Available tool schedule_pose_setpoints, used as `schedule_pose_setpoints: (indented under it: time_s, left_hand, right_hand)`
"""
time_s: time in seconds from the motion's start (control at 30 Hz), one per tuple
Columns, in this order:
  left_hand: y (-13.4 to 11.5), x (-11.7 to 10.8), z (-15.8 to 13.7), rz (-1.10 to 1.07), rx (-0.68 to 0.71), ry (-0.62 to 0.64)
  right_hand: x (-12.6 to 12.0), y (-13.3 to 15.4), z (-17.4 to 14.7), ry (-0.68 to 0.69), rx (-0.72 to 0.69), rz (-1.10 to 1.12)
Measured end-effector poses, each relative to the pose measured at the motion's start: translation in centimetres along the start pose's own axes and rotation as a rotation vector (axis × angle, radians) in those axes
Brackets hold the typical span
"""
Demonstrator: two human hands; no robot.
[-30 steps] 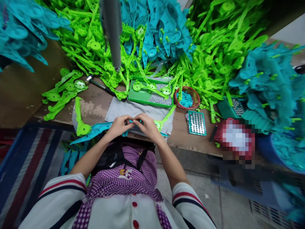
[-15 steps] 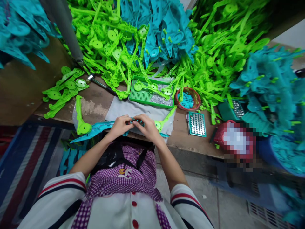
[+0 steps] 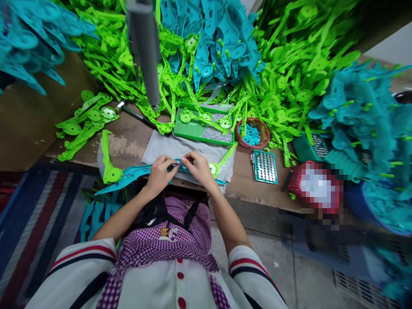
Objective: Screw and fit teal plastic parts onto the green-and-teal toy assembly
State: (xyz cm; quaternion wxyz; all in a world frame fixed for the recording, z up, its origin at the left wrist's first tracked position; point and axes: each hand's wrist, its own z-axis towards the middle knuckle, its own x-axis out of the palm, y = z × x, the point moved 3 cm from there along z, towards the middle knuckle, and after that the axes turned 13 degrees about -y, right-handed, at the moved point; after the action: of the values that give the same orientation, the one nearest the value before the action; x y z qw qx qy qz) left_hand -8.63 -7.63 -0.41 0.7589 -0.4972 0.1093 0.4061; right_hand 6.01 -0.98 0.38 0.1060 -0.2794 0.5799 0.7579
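A long teal plastic toy body (image 3: 131, 173) with a pointed end lies along the front edge of the bench. Bright green leg pieces are attached to it, one green leg (image 3: 111, 169) at the left and another green leg (image 3: 222, 163) at the right. My left hand (image 3: 161, 172) has its thumb and fingers pinched at the middle of the teal body. Close beside it, my right hand (image 3: 198, 168) pinches the same middle stretch from the right. Whether a small piece sits between the fingertips is too small to make out.
Behind my hands are a grey cloth (image 3: 161, 148), a green tray (image 3: 189, 135) with small metal pieces, a red basket (image 3: 265, 131) of teal bits and a tray of round cells (image 3: 265, 167). A hammer (image 3: 138, 114) lies left, under a hanging grey power screwdriver (image 3: 146, 56). Green parts (image 3: 283, 86) pile behind.
The hanging screwdriver has swung from the left toward the middle. My hands have drawn slightly apart over the teal body, which has stayed nearly in place.
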Motion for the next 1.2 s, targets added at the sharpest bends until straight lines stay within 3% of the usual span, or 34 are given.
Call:
schedule_pose_setpoints:
  time_s: [0.13,0.37,0.7,0.87,1.03,1.2]
  left_hand:
    - [0.0,0.2,-0.6,0.087,0.111,-0.026]
    - [0.1,0.1,-0.6,0.134,0.112,0.012]
    - [-0.3,-1.0,-2.6,0.243,0.015,-0.099]
    - [-0.2,-1.0,-2.5,0.244,0.048,-0.131]
    - [0.0,-0.9,-2.1,0.207,-0.020,-0.068]
    - [0.3,-1.3,-1.9,0.139,-0.108,0.003]
  right_hand:
    - [0.0,-0.1,-0.2,-0.008,-0.076,-0.025]
    - [0.5,0.4,-0.9,0.096,-0.375,-0.245]
    - [1.4,0.8,0.2,0.173,-0.344,-0.292]
    - [1.9,0.9,0.8,0.222,-0.339,-0.304]
    - [1.9,0.8,1.3,0.239,-0.353,-0.327]
    - [2.0,1.2,1.5,0.293,-0.488,-0.410]
